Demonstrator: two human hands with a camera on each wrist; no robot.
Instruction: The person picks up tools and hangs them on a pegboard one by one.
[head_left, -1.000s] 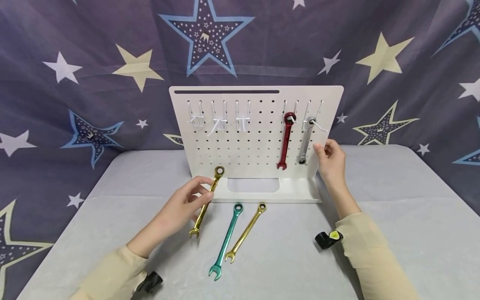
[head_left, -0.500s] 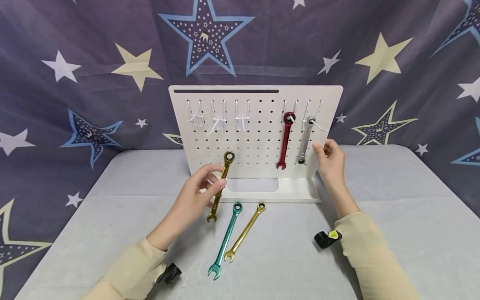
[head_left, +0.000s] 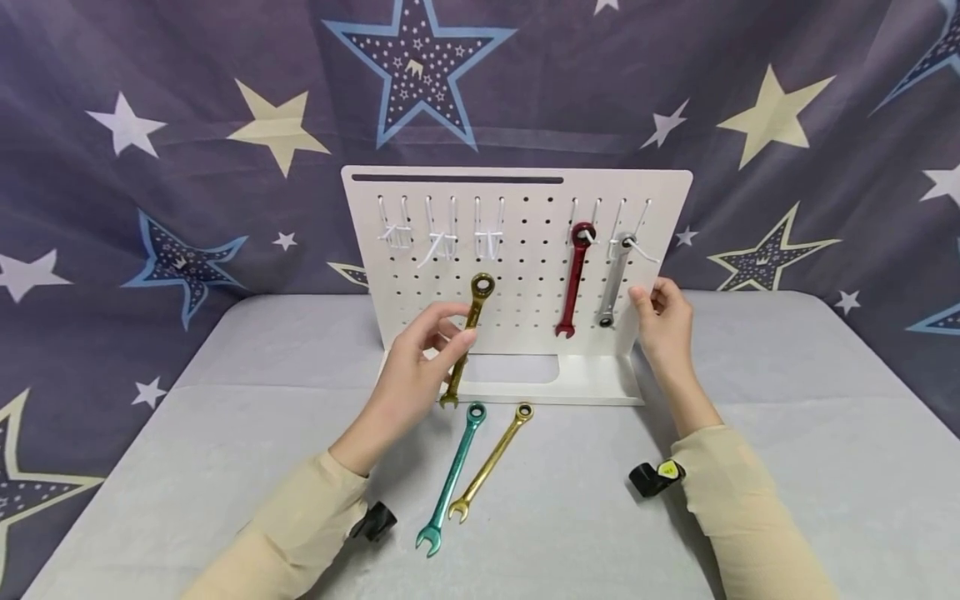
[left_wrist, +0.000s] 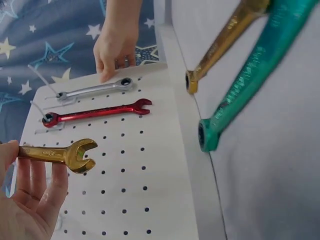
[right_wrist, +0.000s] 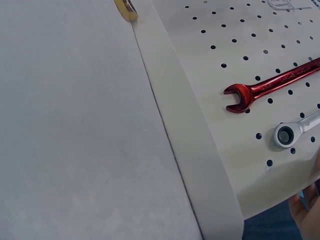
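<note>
My left hand (head_left: 416, 367) pinches a dark gold combination wrench (head_left: 468, 325) between thumb and fingers, ring end up, in front of the pegboard's lower middle. In the left wrist view the open end of this gold wrench (left_wrist: 77, 156) points away from the palm. My right hand (head_left: 663, 321) grips the right edge of the white pegboard (head_left: 517, 300) with thumb in front. A red wrench (head_left: 574, 279) and a silver wrench (head_left: 613, 283) hang by their upper ends from hooks on the board's right side.
White hooks (head_left: 489, 237) with nothing on them sit at the board's upper left and centre. On the grey table (head_left: 570, 500) before the base lie a green wrench (head_left: 453, 475) and a lighter gold wrench (head_left: 492, 462). A star-patterned curtain (head_left: 187, 125) hangs behind.
My left hand has carried the dark gold wrench up and to the right, from near the base's left corner to before the board. My right hand stays at the board's edge.
</note>
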